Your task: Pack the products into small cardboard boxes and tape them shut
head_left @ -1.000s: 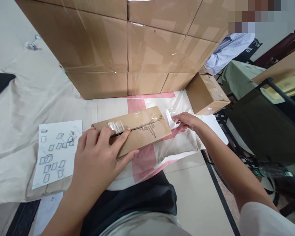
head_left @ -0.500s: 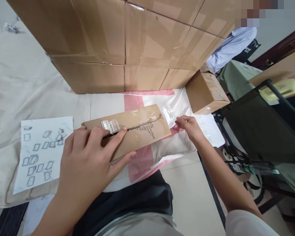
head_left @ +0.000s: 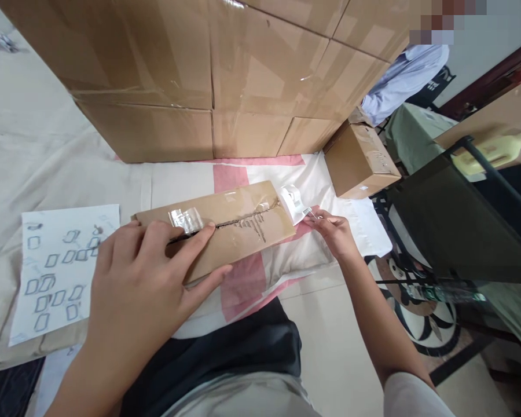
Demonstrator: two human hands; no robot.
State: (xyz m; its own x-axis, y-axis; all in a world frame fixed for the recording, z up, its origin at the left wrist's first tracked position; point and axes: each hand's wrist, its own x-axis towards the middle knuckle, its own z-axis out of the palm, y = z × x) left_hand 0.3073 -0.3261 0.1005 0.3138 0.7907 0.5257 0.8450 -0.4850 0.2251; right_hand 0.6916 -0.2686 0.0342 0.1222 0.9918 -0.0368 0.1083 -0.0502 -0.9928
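Observation:
A flat brown cardboard box (head_left: 238,223) lies on a cream and pink cloth, its seam partly covered with clear tape. My left hand (head_left: 143,284) rests flat on the box's near left end, fingers spread along the seam. At the box's right end stands a white tape dispenser (head_left: 292,204). My right hand (head_left: 332,229) is beside it, fingers pinched on a thin strip of clear tape coming off the dispenser.
A wall of large taped cardboard boxes (head_left: 208,69) stands behind. A small brown box (head_left: 359,162) sits at the right edge. A white sheet with small dark outlines (head_left: 56,266) lies left. Another person in a light shirt (head_left: 399,81) is at the far right, near a dark table (head_left: 455,226).
The view has shifted slightly. My right hand has drawn back a little to the right of the dispenser, pulling tape. My left hand stays on the box.

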